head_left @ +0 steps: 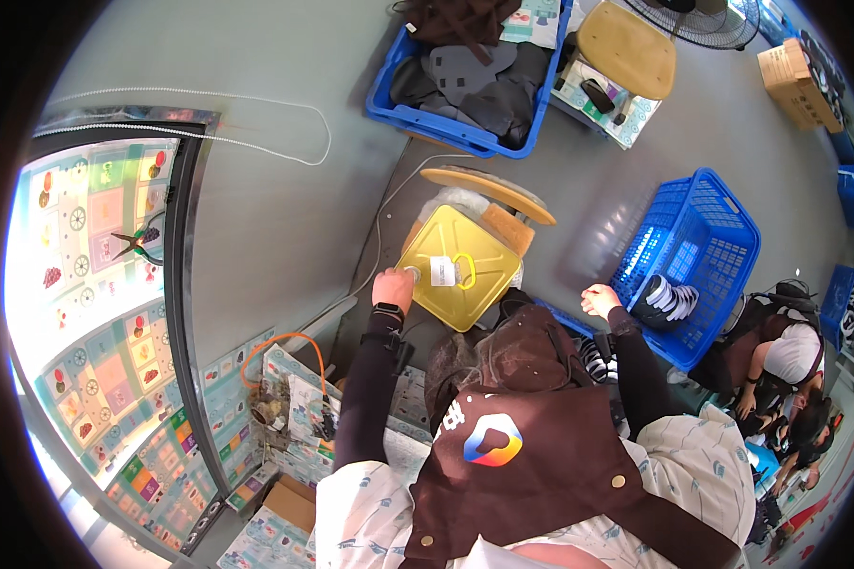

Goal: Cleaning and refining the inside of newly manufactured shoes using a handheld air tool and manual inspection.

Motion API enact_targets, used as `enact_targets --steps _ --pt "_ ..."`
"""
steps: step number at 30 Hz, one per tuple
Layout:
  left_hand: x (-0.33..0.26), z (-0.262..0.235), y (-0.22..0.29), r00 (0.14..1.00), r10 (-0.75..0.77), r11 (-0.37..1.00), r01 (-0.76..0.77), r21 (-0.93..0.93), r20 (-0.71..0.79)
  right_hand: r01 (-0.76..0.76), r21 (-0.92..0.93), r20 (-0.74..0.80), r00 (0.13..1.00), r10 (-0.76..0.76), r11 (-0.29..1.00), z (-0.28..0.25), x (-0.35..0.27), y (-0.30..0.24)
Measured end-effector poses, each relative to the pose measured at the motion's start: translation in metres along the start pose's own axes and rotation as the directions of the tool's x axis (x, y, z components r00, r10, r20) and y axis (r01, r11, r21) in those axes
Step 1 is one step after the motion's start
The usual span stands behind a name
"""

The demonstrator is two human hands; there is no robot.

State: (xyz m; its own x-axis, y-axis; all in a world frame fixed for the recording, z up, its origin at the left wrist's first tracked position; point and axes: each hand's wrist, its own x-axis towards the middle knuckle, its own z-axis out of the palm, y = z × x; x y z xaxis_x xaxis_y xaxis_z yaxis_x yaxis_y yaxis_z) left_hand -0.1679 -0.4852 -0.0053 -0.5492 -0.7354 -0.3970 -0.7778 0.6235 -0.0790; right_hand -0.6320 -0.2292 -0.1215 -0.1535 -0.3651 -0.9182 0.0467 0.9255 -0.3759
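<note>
A square yellow metal can [484,251] with a yellow handle and a white label on its top stands in front of me. At its left corner, the fingers of my left hand [393,290] are closed around the small round cap [414,273]. My right hand [599,301] hovers apart from the can, near the blue basket, with its fingers curled in. Whether anything lies inside those curled fingers is hidden. A brown apron [531,446] covers my front and lap.
The blue basket [669,284] at right holds a black-and-white shoe [667,302]. Beyond the can are a round wooden stool seat [489,190] and a blue crate [484,142] of dark pieces. An orange hose [289,337] lies left; people [792,360] sit far right.
</note>
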Motion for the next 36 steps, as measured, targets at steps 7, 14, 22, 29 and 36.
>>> enact_targets --steps 7,14,22,29,36 --pt "0.017 -0.003 -0.011 0.647 -0.396 0.473 0.752 -0.459 0.652 -0.001 0.102 -0.036 0.999 0.005 0.995 -0.015 -0.006 0.021" --pt "0.016 0.011 0.016 0.461 -0.268 -0.478 0.698 -0.533 0.846 -0.061 0.091 -0.051 0.997 0.066 0.994 -0.023 -0.006 0.047" --pt "0.015 0.039 0.009 0.602 -0.594 0.339 0.789 -0.512 0.534 0.002 0.02 -0.012 1.0 -0.002 1.0 -0.004 -0.001 0.022" --pt "0.037 -0.001 0.14 0.93 -0.368 0.524 0.192 -0.83 -0.018 0.008 0.082 -0.047 0.999 -0.004 0.997 -0.009 -0.01 0.026" --pt "0.044 0.04 0.134 0.831 -0.506 0.222 0.386 -0.895 0.233 0.0 0.077 -0.051 0.999 0.004 0.997 -0.022 -0.01 0.043"
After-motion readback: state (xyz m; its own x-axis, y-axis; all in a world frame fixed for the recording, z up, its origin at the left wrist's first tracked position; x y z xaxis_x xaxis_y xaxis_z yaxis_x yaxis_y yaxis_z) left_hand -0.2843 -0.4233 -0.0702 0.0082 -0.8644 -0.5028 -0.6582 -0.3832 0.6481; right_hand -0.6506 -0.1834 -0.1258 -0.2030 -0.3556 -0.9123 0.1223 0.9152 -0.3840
